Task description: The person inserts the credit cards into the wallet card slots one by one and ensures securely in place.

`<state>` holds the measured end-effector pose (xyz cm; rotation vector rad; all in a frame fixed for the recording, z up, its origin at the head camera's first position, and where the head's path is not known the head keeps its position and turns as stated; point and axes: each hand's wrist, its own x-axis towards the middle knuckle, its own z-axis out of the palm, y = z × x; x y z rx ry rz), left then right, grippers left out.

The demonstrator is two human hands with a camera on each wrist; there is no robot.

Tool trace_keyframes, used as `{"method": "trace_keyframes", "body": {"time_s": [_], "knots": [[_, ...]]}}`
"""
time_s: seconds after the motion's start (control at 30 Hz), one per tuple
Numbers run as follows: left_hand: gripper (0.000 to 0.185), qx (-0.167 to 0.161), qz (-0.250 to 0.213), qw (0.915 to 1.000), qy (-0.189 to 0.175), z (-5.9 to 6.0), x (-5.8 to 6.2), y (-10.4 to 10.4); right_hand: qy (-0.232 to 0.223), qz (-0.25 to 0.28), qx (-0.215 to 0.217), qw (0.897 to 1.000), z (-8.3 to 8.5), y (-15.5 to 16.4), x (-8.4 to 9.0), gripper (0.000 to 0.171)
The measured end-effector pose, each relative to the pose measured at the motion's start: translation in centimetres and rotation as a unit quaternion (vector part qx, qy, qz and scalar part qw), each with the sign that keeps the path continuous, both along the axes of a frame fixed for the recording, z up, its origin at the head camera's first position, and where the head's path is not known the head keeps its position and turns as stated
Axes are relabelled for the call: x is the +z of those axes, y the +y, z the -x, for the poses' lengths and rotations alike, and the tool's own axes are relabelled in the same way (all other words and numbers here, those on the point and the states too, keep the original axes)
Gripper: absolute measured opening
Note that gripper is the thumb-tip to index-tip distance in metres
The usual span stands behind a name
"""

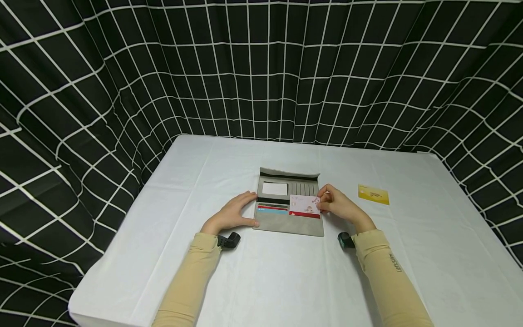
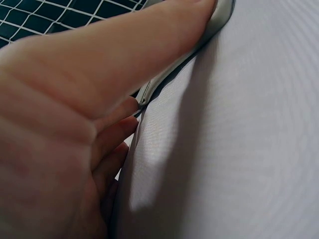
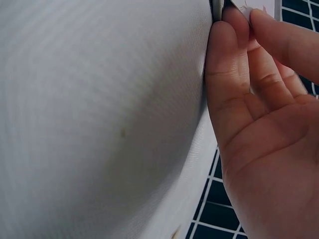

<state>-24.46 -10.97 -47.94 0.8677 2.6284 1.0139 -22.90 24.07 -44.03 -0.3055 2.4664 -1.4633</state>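
A grey wallet lies unfolded on the white table, its card slots facing up. At its right side my right hand pinches the edge of a pink-and-white VIP card with a red band, which lies over the lower right slots. The right wrist view shows the thumb on a corner of this card. Spread along the wallet's left edge, my left hand touches it with thumb and fingertips. Several cards sit in the lower left slots. A white card-like piece shows in the upper left section.
To the right of the wallet, a yellow card lies flat on the white-covered table. Black curtains with a white grid hang behind the table and on both sides. A black wrist device sits on each forearm.
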Motion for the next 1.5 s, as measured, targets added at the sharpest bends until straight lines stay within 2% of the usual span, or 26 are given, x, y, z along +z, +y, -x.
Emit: {"method": "trace_keyframes", "body": {"time_s": [0.23,0.47,0.8,1.5], "knots": [[0.091,0.002,0.006,1.0000,-0.005,0.02,0.01,-0.06,0.003,-0.012,0.010,1.000,0.27,-0.11,-0.07,0.025],[0.090,-0.001,0.001,1.0000,-0.002,0.00,0.06,-0.02,0.011,-0.022,-0.007,1.000,0.05,-0.31,0.16,0.023],[0.090,0.000,0.004,1.0000,-0.005,0.04,0.05,-0.02,0.055,-0.084,-0.017,0.995,-0.03,-0.57,0.08,0.019],[0.091,0.002,0.008,0.9999,-0.008,0.06,-0.05,-0.03,0.057,-0.106,-0.007,0.993,-0.14,-0.62,0.14,0.022]]}}
